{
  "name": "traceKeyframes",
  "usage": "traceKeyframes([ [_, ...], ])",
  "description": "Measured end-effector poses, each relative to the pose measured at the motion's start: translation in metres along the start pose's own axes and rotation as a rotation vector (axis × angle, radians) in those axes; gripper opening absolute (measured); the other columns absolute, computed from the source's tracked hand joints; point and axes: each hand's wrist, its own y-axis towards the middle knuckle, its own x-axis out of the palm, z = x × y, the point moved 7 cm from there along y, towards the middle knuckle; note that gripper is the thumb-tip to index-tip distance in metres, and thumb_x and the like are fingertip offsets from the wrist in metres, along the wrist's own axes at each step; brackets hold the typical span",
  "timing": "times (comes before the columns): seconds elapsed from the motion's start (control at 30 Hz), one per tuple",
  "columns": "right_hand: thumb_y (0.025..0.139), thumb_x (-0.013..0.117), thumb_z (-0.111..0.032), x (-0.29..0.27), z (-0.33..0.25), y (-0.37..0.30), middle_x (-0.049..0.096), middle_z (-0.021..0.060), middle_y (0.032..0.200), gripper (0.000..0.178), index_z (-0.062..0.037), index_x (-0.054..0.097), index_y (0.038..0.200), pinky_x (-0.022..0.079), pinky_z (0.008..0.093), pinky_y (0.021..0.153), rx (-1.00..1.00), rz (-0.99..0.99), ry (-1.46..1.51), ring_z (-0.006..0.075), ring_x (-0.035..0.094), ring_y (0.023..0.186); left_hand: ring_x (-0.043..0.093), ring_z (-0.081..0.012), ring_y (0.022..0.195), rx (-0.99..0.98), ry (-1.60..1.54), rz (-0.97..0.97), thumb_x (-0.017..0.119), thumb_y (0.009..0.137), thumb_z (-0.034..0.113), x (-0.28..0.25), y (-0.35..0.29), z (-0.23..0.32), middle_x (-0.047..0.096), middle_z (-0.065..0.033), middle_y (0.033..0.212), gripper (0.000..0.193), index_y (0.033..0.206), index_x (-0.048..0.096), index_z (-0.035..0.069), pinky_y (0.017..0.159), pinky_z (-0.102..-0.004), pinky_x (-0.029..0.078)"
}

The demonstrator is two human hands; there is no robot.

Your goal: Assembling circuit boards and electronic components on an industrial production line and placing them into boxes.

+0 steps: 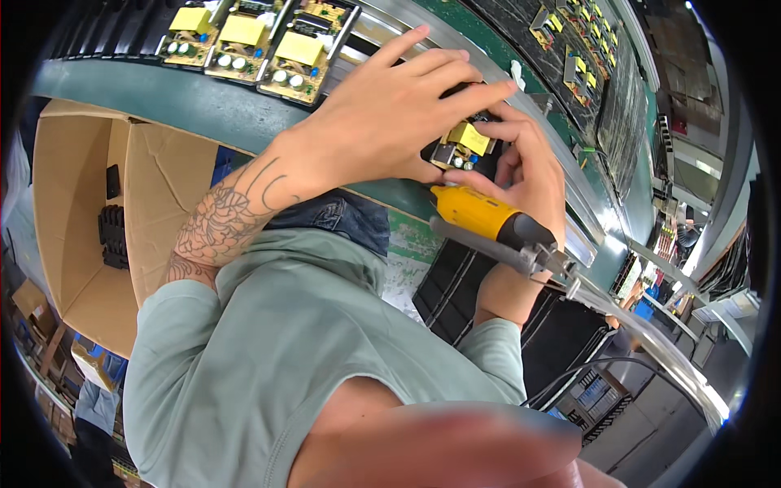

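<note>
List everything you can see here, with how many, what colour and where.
Bench circuit boards: three, yellow blocks in black casings, upper left
Handled circuit board: one, yellow block, between the hands
Far circuit boards: several, yellow and black, upper right
Ridged parts: count unclear, black, top left
Workbench: one, green, across the top
Power tool: one, yellow and black, below the handled circuit board
Cardboard box: one, brown, left
Box contents: at least two, black, inside the cardboard box
Jeans: one pair, blue, centre
Shirt: one, pale green, lower centre
Left hand: one, bare, upper centre
Right hand: one, bare, right of centre
</note>
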Motion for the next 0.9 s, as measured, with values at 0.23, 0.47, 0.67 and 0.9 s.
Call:
traceKeyframes([
  [0.23, 0.069, 0.083, -0.005, -0.026, 0.027, -0.042, 0.062, 0.0063, 0.126, 0.039, -0.0055, 0.071, 0.106, 0.044, 0.0231, 0.064, -0.235, 0.289, 0.116, 0.0120, 0.054, 0.076, 0.065, -0.0254, 0.086, 0.540, 0.770, 0.156, 0.069, 0.089, 0.019, -0.046, -0.013, -0.021, 0.066, -0.0198, 0.109, 0.052, 0.133, 0.050, 0.001, 0.078, -0.0318, 0.053],
  [0.47, 0.074, 0.078, -0.003, -0.031, 0.040, -0.031, 0.068, 0.0067, 0.106, 0.019, -0.0047, 0.074, 0.092, 0.043, 0.0227, 0.062, -0.148, 0.290, 0.049, 0.0120, 0.055, 0.073, 0.056, -0.0238, 0.113, 0.029, 0.178, 0.146, 0.075, 0.065, 0.006, -0.071, -0.017, 0.019, 0.058, -0.0042, 0.127, 0.060, 0.123, 0.064, 0.013, 0.106, -0.0422, 0.040],
  [0.67, 0.085, 0.075, -0.030, -0.099, 0.072, 0.084, 0.071, 0.0064, 0.088, 0.035, -0.0021, 0.072, 0.105, 0.047, 0.0244, 0.065, 0.049, 0.401, -0.049, 0.0147, 0.060, 0.070, 0.059, -0.0158, 0.078, 0.037, -0.638, 0.482, 0.060, 0.073, -0.008, -0.019, 0.013, 0.026, 0.067, -0.0042, 0.104, 0.039, 0.107, 0.070, 0.007, 0.067, -0.0255, 0.048],
  [0.9, 0.082, 0.075, -0.040, -0.077, 0.157, 0.176, 0.069, 0.0116, 0.093, 0.058, -0.0013, 0.063, 0.124, 0.052, 0.0277, 0.068, 0.255, 0.411, -0.452, 0.0169, 0.063, 0.077, 0.055, -0.0094, 0.064, -0.261, -0.555, 0.320, 0.062, 0.080, -0.004, 0.017, 0.030, 0.007, 0.067, -0.0049, 0.100, 0.035, 0.113, 0.066, 0.005, 0.056, -0.0223, 0.044],
])
